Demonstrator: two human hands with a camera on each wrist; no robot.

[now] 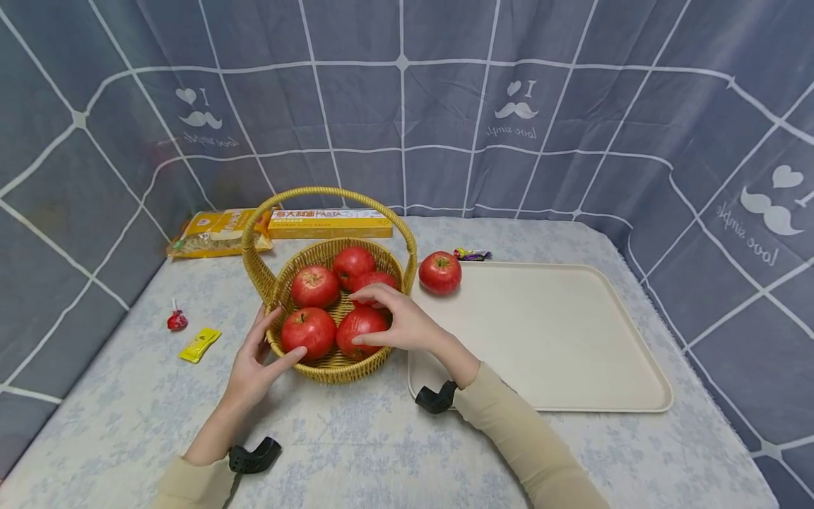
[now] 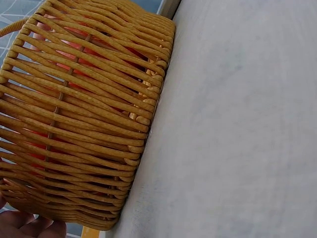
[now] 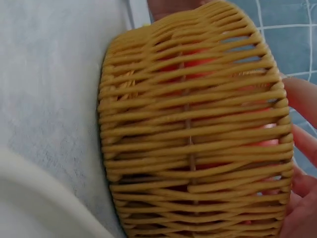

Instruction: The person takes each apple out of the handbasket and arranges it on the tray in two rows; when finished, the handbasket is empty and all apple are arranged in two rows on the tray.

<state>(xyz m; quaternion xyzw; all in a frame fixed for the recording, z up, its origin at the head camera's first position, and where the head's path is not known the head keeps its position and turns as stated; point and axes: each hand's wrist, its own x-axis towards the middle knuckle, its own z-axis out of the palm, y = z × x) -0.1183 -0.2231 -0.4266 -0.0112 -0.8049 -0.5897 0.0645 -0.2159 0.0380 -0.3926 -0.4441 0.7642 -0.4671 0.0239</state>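
A yellow wicker basket (image 1: 346,375) with a tall arched handle holds several red apples (image 1: 315,286) (image 1: 308,332). My left hand (image 1: 251,371) holds the basket's left side, its fingers outside the weave and its thumb over the front rim, by the front left apple. In the left wrist view, curled fingertips (image 2: 37,227) lie against the woven wall. Reaching in over the right rim, my right hand (image 1: 400,322) has its thumb and fingers curled round the front right apple (image 1: 360,331). The right wrist view shows the fingers partly hidden behind the basket's rim.
Right of the basket lies a cream tray (image 1: 540,332), with another red apple (image 1: 440,273) at its far left corner. A wrapped candy (image 1: 473,254) sits behind it. Pasta bag (image 1: 213,233) and yellow box (image 1: 331,224) lie at the back; a lollipop (image 1: 177,319) and yellow packet (image 1: 200,345) lie left.
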